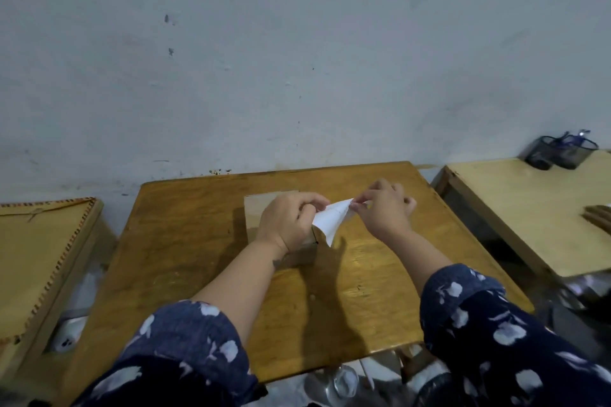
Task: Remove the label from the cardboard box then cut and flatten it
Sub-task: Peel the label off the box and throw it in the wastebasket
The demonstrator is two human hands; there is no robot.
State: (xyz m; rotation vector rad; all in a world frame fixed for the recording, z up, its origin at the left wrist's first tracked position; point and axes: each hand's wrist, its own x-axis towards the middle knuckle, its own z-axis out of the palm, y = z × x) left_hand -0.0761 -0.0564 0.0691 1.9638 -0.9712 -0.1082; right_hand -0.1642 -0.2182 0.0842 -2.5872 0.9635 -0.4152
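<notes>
Cardboard box (261, 211) on middle of wooden table (185, 241). Left hand (287, 221) resting on box top, fingers closed pinching white label (332, 220). Right hand (383, 206) pinching label's far tip, lifted off box's right edge.

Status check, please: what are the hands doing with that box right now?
Both hands, left and right, grip the white label. Label lifted off cardboard box. Box uncut on table. Nothing in the way.
</notes>
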